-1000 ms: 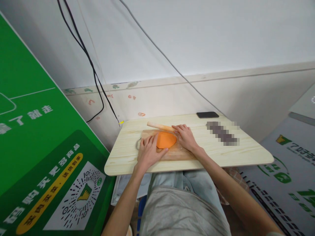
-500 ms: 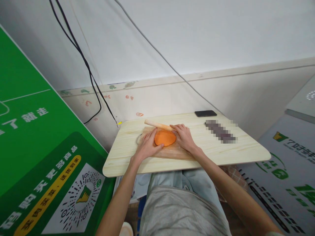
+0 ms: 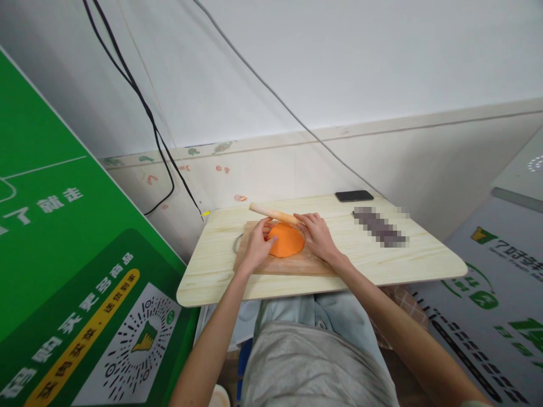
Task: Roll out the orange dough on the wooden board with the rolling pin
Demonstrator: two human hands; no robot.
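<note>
A flat, roundish sheet of orange dough (image 3: 287, 241) lies on a wooden cutting board (image 3: 297, 264). My left hand (image 3: 258, 244) is at the dough's left edge, with thumb and fingers closed on that rim. Behind the dough, a pale wooden rolling pin (image 3: 274, 213) slants down to the right. Its right end goes under the fingers of my right hand (image 3: 316, 234), which is closed around it beside the dough's right edge. The palm side of this hand is hidden.
The light wood table (image 3: 207, 260) carries a black phone (image 3: 354, 195) at the back and a pixelated dark item (image 3: 379, 227) on the right. A metal ring handle (image 3: 236, 243) juts from the board's left side. A green panel (image 3: 85, 226) stands at left; cables (image 3: 155, 121) hang along the wall.
My left hand has drawn its fingers in from lying spread along the dough to a pinch at its left edge. The dough looks rounder and slightly shifted. My right hand has hardly moved.
</note>
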